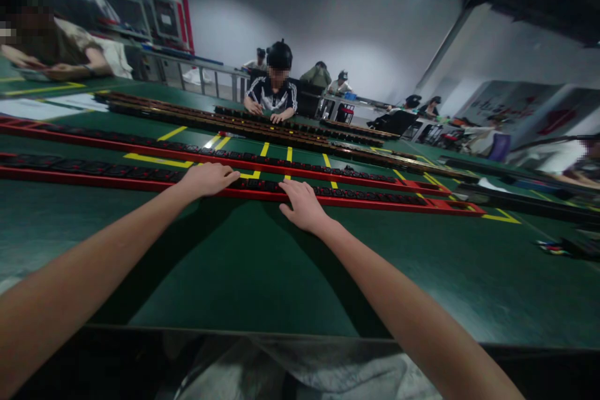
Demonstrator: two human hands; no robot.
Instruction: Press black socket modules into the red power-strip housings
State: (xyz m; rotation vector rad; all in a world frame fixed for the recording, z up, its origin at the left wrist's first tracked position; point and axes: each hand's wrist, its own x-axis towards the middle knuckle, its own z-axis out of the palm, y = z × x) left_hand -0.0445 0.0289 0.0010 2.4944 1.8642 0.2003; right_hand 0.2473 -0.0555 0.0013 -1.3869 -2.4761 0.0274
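Note:
A long red rail (262, 192) filled with a row of black parts (117, 170) runs across the green table in front of me. My left hand (206, 179) lies palm down over this near rail, its thumb pointing right along the parts. To its right, my right hand (302, 205) rests its fingertips on the same rail, with the thumb held apart toward me. Between the two hands a short stretch of black parts shows. Behind it lies a second red rail (300, 170), also lined with black parts, which neither hand touches.
Yellow tape lines (325, 162) mark the green table (225, 281). Several long dark brown rails (197, 115) lie farther back. A person (272, 90) works across the table, and another (60, 44) sits at far left. Dark items (576, 247) lie at right.

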